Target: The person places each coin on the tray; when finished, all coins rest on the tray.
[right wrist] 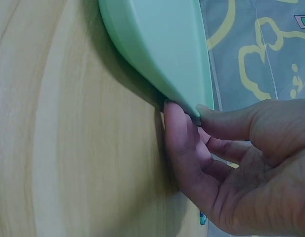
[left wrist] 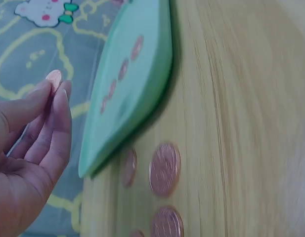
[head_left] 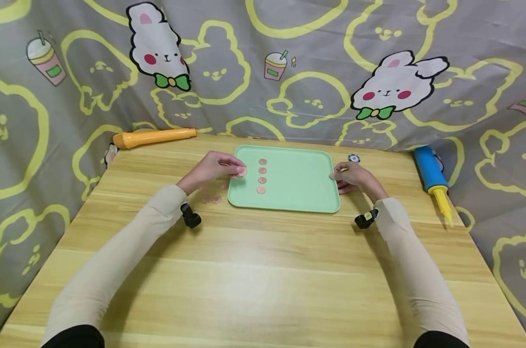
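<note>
A pale green tray (head_left: 298, 181) lies at the far middle of the wooden table, with a column of several copper coins (head_left: 262, 175) on its left part. My left hand (head_left: 215, 166) hovers at the tray's left edge and pinches one copper coin (left wrist: 54, 78) between its fingertips. More coins (left wrist: 164, 168) lie loose on the table just left of the tray (left wrist: 135, 84). My right hand (head_left: 352, 176) is at the tray's right edge, and its thumb and fingertips (right wrist: 179, 118) grip the rim (right wrist: 192, 84).
An orange cylinder (head_left: 154, 137) lies at the back left of the table. A blue and yellow pump (head_left: 432, 176) lies along the right edge. A small dark chip (head_left: 353, 158) sits behind my right hand. A patterned cloth hangs behind and beside the table.
</note>
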Tool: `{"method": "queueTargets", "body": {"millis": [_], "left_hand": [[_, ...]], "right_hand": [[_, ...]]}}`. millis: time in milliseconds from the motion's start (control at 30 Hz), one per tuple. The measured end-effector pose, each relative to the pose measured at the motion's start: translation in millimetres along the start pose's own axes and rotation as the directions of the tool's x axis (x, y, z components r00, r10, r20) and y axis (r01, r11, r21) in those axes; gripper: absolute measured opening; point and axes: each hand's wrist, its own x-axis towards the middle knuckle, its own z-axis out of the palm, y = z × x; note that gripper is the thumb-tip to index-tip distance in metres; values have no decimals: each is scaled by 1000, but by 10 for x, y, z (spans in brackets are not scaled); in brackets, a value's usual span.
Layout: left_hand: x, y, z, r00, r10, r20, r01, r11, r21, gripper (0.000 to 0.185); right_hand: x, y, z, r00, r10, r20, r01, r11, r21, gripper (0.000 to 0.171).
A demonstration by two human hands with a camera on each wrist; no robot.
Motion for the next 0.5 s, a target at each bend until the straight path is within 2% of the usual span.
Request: {"method": "queueTargets", "body": {"millis": [200, 367, 500], "left_hand": [[-44, 82, 165, 1000, -16, 23, 16, 1000, 3, 22], [-76, 78, 288, 995, -44, 95, 46, 999, -17, 17], [-102, 80, 342, 991, -44, 127, 46, 999, -14, 15]], "right_hand": [[-7, 17, 4, 1000, 12, -5, -12, 1000, 5, 30], [2, 19, 25, 1000, 12, -20, -12, 1000, -9, 25], [2, 7, 38, 1000, 4, -29, -5, 1000, -20, 25]]}}
